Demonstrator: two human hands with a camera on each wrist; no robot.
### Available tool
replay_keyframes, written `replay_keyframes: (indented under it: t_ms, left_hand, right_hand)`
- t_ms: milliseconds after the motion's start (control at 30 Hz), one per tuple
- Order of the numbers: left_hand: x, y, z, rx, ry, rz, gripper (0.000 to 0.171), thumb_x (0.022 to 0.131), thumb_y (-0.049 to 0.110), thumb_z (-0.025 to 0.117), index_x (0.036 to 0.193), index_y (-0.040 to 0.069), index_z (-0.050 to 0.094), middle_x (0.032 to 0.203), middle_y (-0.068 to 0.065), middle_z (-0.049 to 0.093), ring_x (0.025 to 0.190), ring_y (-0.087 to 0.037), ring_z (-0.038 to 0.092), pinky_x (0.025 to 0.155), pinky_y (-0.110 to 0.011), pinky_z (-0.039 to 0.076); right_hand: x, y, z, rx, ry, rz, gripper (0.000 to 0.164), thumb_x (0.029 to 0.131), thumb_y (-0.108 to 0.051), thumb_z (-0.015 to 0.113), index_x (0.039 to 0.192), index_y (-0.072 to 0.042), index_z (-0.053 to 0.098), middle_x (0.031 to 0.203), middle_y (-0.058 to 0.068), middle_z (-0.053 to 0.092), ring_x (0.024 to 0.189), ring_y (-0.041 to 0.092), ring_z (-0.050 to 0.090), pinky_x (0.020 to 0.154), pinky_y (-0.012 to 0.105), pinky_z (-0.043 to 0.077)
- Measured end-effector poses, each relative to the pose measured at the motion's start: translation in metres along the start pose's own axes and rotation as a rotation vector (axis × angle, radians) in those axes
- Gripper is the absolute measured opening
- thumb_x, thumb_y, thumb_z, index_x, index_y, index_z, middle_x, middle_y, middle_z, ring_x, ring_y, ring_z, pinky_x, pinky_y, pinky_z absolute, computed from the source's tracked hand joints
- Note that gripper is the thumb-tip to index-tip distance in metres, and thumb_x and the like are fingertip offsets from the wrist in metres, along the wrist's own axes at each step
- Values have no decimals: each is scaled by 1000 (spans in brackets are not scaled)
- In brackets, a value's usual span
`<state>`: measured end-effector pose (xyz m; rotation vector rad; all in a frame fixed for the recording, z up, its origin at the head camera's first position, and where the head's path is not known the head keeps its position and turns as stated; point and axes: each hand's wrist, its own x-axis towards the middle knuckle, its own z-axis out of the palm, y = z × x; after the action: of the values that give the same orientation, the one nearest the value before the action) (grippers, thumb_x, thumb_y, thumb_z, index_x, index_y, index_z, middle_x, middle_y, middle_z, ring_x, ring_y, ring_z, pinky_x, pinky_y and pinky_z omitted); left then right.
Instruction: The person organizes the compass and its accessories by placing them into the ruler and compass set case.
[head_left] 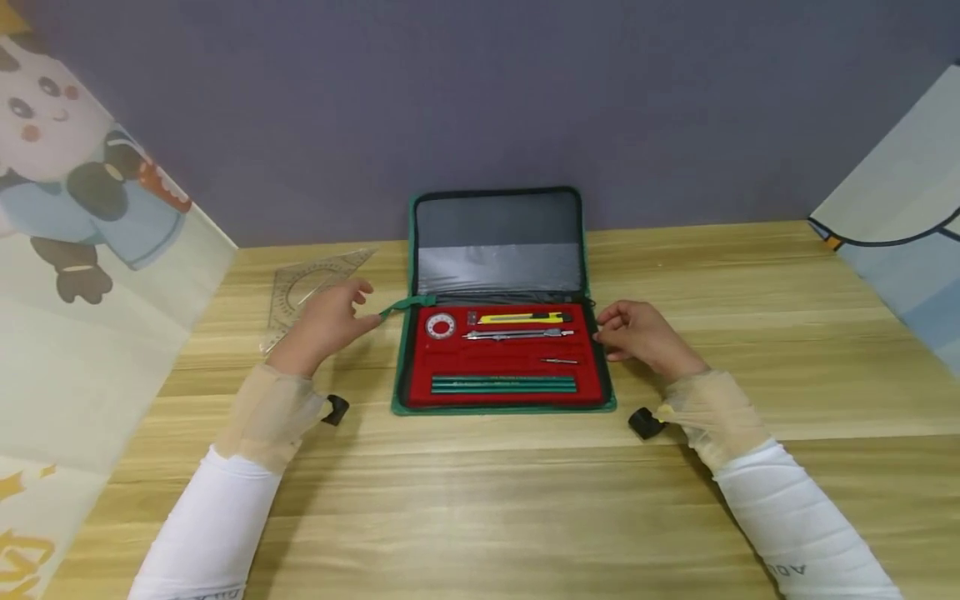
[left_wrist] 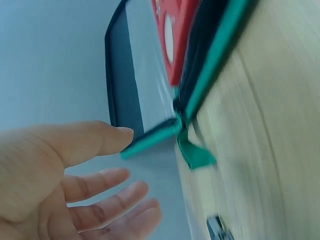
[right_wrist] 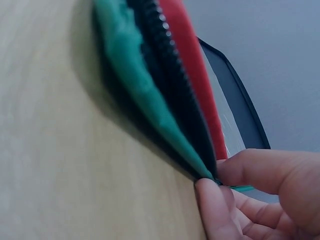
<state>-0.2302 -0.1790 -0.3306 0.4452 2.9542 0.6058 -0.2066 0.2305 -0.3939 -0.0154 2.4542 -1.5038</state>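
A green zip case (head_left: 504, 410) lies unfolded on the table, its lid raised at the back. Its red tray (head_left: 480, 362) bears a yellow utility knife (head_left: 525, 318), a metal drawing compass (head_left: 517, 335), a white ring-shaped dial (head_left: 431, 326) and several green pencils (head_left: 502, 385). My right hand (head_left: 641, 337) pinches the case's right edge between thumb and fingers, beside the black zip (right_wrist: 170, 75) in the right wrist view. At the left, my left hand (head_left: 326, 325) has its fingers spread loosely, thumb near the green strap (left_wrist: 195, 154); in the left wrist view a gap shows between them.
A clear set square (head_left: 283, 304) lies beyond my left hand, partly covered by it. The wooden table (head_left: 465, 508) meets a grey-purple wall (head_left: 495, 100) behind the case. A cartoon panel (head_left: 60, 150) borders the left side, another the right.
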Motion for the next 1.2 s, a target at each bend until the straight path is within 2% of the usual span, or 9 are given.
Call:
replay_keyframes:
  t_ms: [233, 400, 633, 800, 967, 1200]
  left_hand:
    - [-12, -18, -7, -40, -10, -47, 49, 86, 18, 58, 126, -4, 39, 114, -28, 50, 92, -37, 54, 76, -49, 44]
    - [-17, -24, -5, 15, 0, -51, 46, 86, 17, 57, 122, -7, 41, 112, -30, 52, 90, -39, 55, 75, -50, 44]
    - [-25, -42, 0, 109, 27, -32, 41, 80, 11, 61, 113, -11, 48, 104, -31, 55, 93, -41, 52, 78, -51, 41]
    - [-29, -54, 2, 162, 41, -21, 34, 75, 9, 61, 102, -10, 53, 92, -26, 58, 82, -36, 53, 71, -49, 43]
    - [-29, -61, 6, 182, 48, -11, 27, 75, 5, 60, 96, -9, 55, 77, -17, 57, 67, -28, 49, 63, -45, 43]
    - [-30, -65, 11, 201, 55, 5, 19, 74, 0, 58, 92, -7, 56, 72, -11, 55, 62, -24, 46, 58, -41, 41]
  right_hand:
    - [1, 2, 0, 1, 6, 9, 29, 85, -2, 52, 111, 9, 44, 93, 17, 52, 75, 19, 58, 62, 30, 52]
    - [1, 2, -2, -5, 10, 11, 29, 85, -2, 52, 111, 9, 44, 93, 17, 52, 75, 19, 58, 62, 30, 52]
    - [1, 3, -2, 1, 7, 7, 29, 85, -3, 53, 110, 9, 44, 93, 17, 52, 75, 19, 58, 62, 30, 52]
    - [2, 1, -1, -3, 9, 5, 28, 84, -3, 53, 109, 8, 44, 92, 17, 52, 75, 20, 58, 62, 30, 52]
    - [2, 0, 0, -12, 24, 7, 27, 83, -2, 53, 108, 7, 45, 91, 16, 52, 74, 20, 57, 62, 29, 51]
    - [0, -2, 1, -8, 18, 11, 28, 84, -2, 53, 109, 8, 45, 92, 16, 52, 74, 19, 58, 62, 30, 52]
